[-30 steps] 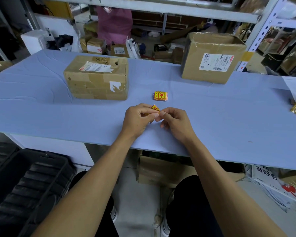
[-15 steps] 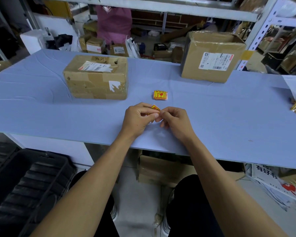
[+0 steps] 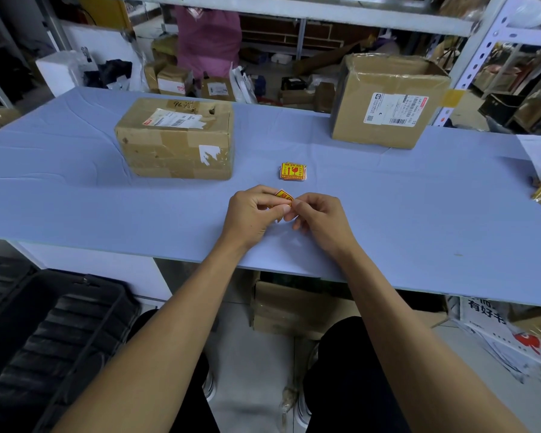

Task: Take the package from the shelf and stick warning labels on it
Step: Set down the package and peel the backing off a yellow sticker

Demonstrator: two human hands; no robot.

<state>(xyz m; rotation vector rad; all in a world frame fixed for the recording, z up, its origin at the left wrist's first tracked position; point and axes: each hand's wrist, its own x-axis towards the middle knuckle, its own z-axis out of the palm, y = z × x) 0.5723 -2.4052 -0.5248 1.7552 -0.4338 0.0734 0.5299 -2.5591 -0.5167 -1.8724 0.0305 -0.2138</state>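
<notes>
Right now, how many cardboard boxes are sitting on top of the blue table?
2. A taped box sits left of centre; a taller box stands at the far right edge. More boxes lie behind and under the table, some possibly hidden.

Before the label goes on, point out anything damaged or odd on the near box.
The near box is worn: a torn white label scrap clings to its front face, a small hole is punched in the top, and its shipping label lies crooked. Both hands still pinch one warning label.
</notes>
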